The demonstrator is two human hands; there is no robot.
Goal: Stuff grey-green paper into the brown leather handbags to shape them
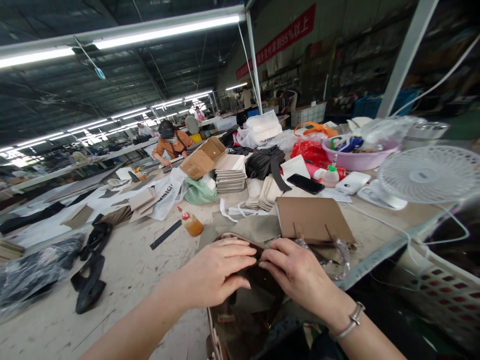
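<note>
An open brown bag (245, 325) stands at the near table edge, its dark inside facing me. My left hand (217, 272) lies over the bag's far rim, fingers stretched to the right and thumb lower, with the rim between them. Pinched at the same rim, a short way to the right, are the fingers of my right hand (296, 270). What lies right under the fingertips is partly hidden. Just beyond my right hand rests a flat brown bag (313, 217) with handles and clear plastic around them.
A glue bottle (192, 224) and a dark strip (165, 235) lie ahead left. Black straps (90, 275) are at the left. Stacked pale panels (230, 174), a phone (305, 183) and a white fan (427, 175) stand farther back. A co-worker (172, 142) sits across the table.
</note>
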